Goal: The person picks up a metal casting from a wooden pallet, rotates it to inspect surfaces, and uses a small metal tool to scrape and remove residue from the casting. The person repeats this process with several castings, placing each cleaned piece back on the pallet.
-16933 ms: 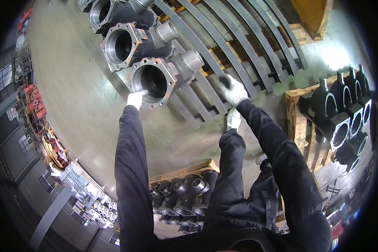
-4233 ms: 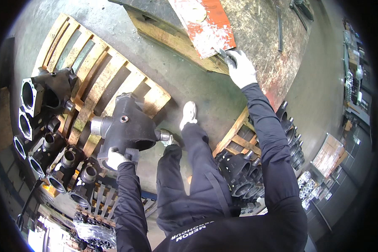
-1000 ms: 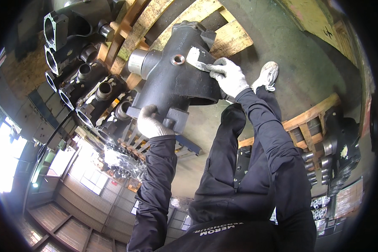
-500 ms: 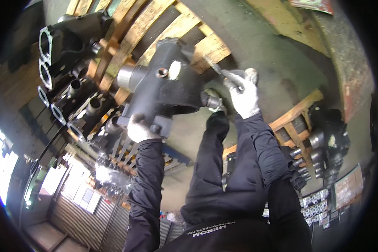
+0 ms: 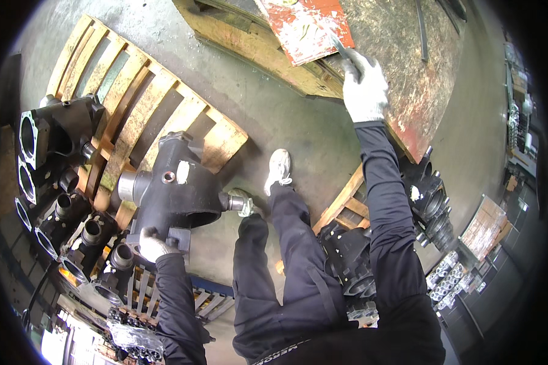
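Note:
A large black metal casting (image 5: pixel 179 191) with a bare silver pipe end and a pale smeared patch stands in front of me, to the left. My left hand (image 5: pixel 155 245), in a white glove, is closed around the flange at its near end. Far to the right, my gloved right hand (image 5: pixel 364 85) grips a thin putty knife (image 5: pixel 340 47). The blade reaches the edge of a red board (image 5: pixel 307 27) smeared with white paste, which lies on a worn worktable (image 5: pixel 402 67). My fingers partly hide the knife's handle.
A wooden pallet (image 5: pixel 128 91) lies on the floor beyond the casting. More black castings (image 5: pixel 61 176) stand in a row at the left, and others (image 5: pixel 353 255) sit on a pallet to my right. A blue pallet (image 5: pixel 210 289) is near the left forearm.
My right hand has moved away from the casting with the putty knife, over to the red board. My view has swung right. The left hand stays on the casting.

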`<state>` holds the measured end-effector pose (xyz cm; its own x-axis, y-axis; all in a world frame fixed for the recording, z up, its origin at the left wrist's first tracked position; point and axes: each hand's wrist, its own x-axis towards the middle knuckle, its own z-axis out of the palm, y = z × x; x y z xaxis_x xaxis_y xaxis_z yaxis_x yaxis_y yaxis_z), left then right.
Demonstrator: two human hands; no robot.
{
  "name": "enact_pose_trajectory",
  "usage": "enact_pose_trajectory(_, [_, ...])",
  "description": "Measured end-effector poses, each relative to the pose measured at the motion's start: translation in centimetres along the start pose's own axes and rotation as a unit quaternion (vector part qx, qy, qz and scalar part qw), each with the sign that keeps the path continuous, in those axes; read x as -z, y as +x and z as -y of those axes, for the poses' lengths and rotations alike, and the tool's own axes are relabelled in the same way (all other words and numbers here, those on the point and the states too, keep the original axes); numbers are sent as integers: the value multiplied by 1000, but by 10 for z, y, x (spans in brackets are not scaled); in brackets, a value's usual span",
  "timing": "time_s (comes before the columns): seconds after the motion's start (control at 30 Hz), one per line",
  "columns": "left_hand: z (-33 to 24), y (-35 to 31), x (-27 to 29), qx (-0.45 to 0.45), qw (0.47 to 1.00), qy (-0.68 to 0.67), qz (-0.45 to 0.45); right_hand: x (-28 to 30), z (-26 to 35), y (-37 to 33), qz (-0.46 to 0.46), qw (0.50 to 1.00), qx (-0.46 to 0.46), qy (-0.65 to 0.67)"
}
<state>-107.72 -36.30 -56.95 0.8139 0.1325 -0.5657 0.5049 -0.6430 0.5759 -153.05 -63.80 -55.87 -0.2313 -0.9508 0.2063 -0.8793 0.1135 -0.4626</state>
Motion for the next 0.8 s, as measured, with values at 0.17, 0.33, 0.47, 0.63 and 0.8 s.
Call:
enact_pose_trajectory(0.17, [-5,-6,-2,9,1000,2,-11,-16,1,10,69,995,66,-14])
enact_pose_trajectory(0.33, [-9,-14,-6,10,1000,-4,-3,7,-5,-2,139,986,93,-21])
enact_pose_trajectory(0.47, [-14,-18,-13,6,1000,6,-16,2,-1,3,109,990,93,7])
enact_pose_trajectory(0.63, [-17,-19,-16,-15,1000,11,3,0,6,-7,131,984,121,-27])
enact_pose_trajectory(0.8, [-15,-13,-16,-11,1000,11,11,6,7,-10,138,988,62,38])
